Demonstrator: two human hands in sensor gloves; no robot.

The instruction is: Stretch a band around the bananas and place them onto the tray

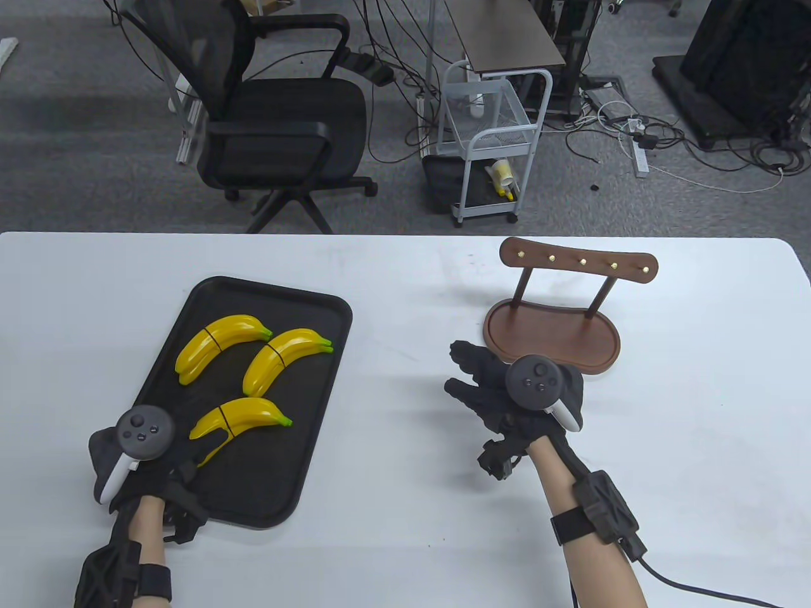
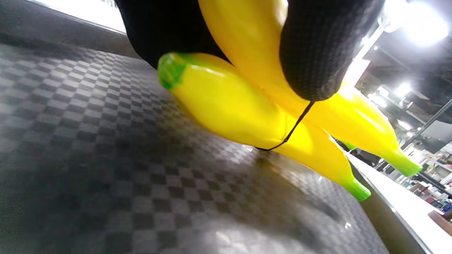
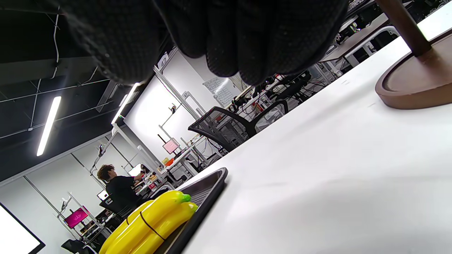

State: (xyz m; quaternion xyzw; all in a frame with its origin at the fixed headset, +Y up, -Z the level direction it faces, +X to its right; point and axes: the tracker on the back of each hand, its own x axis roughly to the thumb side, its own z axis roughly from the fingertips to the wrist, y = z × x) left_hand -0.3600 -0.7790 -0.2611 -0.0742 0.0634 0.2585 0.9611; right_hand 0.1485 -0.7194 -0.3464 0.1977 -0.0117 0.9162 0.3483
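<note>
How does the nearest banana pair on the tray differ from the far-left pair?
The nearest pair is held by the left hand; the far-left pair lies untouched. The nearest pair's bananas splay apart at the hand end; the far-left pair's bananas lie snug side by side. The nearest pair sits by the tray's near end, the far-left pair toward its far end. Both are yellow with green tips, ringed by a thin black band, on the tray.

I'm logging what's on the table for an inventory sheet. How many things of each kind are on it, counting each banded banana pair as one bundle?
Banana bundles: 3, at the back left, the back right and the front, the last held by the left hand
Black tray: 1
Wooden rack: 1
Total: 5
</note>
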